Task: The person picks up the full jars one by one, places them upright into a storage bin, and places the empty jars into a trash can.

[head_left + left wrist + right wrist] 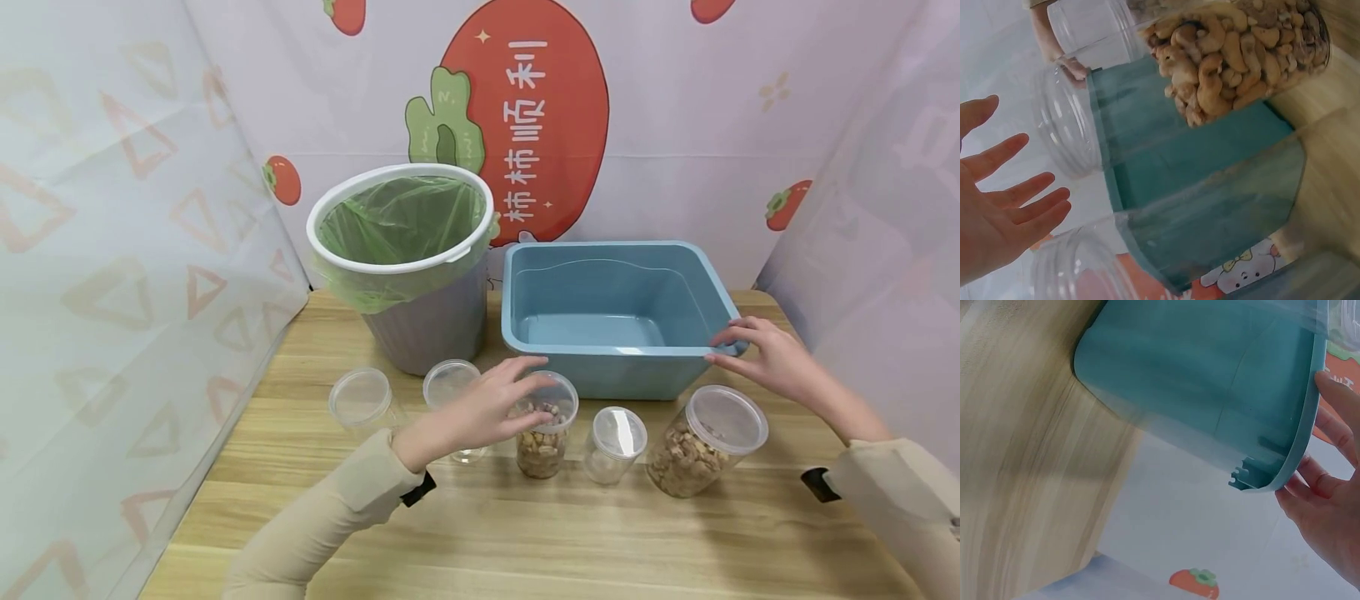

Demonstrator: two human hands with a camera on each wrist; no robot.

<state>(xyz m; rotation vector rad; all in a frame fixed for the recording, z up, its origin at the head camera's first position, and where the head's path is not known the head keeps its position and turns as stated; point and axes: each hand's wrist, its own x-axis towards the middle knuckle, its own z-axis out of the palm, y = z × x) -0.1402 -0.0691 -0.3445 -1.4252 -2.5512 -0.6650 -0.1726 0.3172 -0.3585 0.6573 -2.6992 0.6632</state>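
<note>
My left hand (498,404), fingers spread, hovers over a clear lidded jar of cashews (542,454) and holds nothing. The left wrist view shows the same spread fingers near the jars' lids, with the cashew jar (1235,56) seen close up. At the right front corner of the blue plastic tub (633,372), my right hand (768,358) grips the rim. There the right wrist view has the thumb on the rim's outer side and fingertips behind the tub's rim (1310,406). The tub stands on the table, its inside bare.
Two empty clear jars, one at far left (362,398) and one beside it (447,383), stand left of the cashews. Rightward are a small empty jar (615,446) and a larger jar of nuts (686,458). A grey bin (435,325) with a green liner stands behind on the wooden table (525,542).
</note>
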